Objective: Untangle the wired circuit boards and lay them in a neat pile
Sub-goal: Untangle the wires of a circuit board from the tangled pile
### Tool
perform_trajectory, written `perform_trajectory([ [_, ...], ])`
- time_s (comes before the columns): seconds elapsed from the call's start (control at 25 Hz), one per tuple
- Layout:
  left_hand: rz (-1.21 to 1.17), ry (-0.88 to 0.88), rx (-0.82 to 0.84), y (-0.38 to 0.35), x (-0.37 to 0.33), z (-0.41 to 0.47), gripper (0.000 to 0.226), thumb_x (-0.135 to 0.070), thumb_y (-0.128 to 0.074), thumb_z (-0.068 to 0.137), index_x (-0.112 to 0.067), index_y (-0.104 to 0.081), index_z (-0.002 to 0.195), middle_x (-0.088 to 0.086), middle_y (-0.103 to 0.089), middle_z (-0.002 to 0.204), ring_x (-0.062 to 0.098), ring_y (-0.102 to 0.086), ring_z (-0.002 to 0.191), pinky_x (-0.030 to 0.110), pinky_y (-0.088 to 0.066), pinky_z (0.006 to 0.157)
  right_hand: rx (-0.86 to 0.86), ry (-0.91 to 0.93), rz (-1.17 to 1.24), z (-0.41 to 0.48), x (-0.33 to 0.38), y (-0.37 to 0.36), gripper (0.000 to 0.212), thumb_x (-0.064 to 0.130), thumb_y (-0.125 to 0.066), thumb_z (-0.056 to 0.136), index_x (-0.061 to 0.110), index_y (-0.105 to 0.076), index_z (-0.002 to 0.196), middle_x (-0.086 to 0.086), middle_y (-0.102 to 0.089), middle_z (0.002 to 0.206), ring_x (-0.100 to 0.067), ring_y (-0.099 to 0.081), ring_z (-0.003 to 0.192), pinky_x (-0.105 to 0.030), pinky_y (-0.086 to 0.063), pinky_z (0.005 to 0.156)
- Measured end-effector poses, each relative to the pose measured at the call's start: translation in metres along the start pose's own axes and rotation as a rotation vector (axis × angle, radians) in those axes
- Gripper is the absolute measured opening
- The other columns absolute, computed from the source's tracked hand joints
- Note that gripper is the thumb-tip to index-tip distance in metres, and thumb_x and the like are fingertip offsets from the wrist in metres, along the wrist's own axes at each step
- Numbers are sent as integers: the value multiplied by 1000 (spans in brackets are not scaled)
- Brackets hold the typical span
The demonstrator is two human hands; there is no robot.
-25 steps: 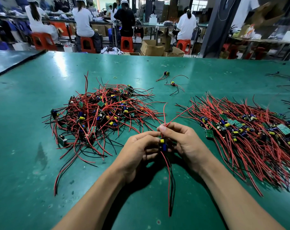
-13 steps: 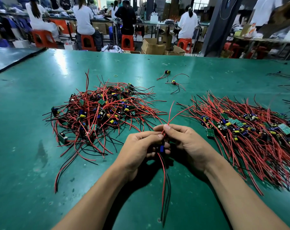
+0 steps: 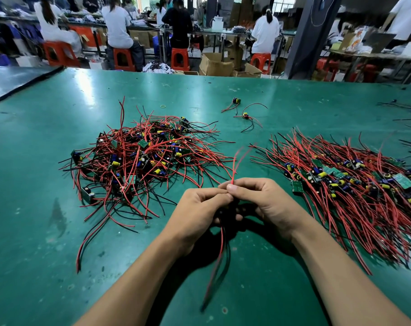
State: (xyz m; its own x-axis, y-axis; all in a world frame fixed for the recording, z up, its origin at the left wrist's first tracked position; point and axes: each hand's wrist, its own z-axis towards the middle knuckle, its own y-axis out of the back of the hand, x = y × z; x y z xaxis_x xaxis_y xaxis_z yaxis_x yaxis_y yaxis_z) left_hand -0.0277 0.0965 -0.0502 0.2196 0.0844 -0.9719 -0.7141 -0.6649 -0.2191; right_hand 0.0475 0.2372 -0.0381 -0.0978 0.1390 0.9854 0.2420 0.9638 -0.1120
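Through your head camera, your left hand (image 3: 199, 208) and right hand (image 3: 265, 203) meet over the near middle of the green table (image 3: 35, 231). Both have their fingers curled, gripping one wired circuit board (image 3: 233, 171) between them. The board itself is hidden inside your fingers, so only its thin leads show. Your right hand pinches the red leads between thumb and forefinger, and they stick up towards the far side. A red and a black lead hang, blurred, from under your left hand towards you. On the left lies the tangled heap of red-and-black wired boards (image 3: 141, 161). On the right lies the flatter pile of boards with red wires fanned side by side (image 3: 352, 184). Two loose wired boards (image 3: 245, 116) rest farther off, between the heaps.
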Motion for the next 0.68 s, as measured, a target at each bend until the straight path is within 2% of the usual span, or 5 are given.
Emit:
perform_trajectory([
  [0.12,-24,15,-43,-1,-1,0,22,-3,-57,92,0,-74,80,22,-72,79,26,-69,62,31,-56,55,-46,14,-6,2,-1,-1,24,25,-71,84,7,-77,98,-9,-70,81,-15,-59,65,-21,-52,57],
  [0.28,-37,37,-88,-3,-1,2,19,-4,-57,90,11,-67,84,20,-69,72,24,-65,56,27,-53,51,-146,-9,84,7,-4,-9,16,14,-64,94,4,-76,96,-12,-62,73,-15,-54,49,-23,-50,45],
  [0.48,2,42,-43,-6,-3,1,22,-2,-56,90,1,-72,75,20,-69,72,26,-65,57,36,-58,54,-325,77,62,15,-4,-5,18,4,-58,95,8,-74,90,-18,-58,85,-12,-52,49,-23,-45,42],
  [0.68,87,22,-36,-6,-4,-2,23,-4,-57,89,-1,-73,73,18,-69,71,26,-67,62,41,-59,63,-441,115,25,21,-8,-1,23,2,-55,94,12,-73,87,2,-71,77,-7,-54,48,-21,-42,41],
])
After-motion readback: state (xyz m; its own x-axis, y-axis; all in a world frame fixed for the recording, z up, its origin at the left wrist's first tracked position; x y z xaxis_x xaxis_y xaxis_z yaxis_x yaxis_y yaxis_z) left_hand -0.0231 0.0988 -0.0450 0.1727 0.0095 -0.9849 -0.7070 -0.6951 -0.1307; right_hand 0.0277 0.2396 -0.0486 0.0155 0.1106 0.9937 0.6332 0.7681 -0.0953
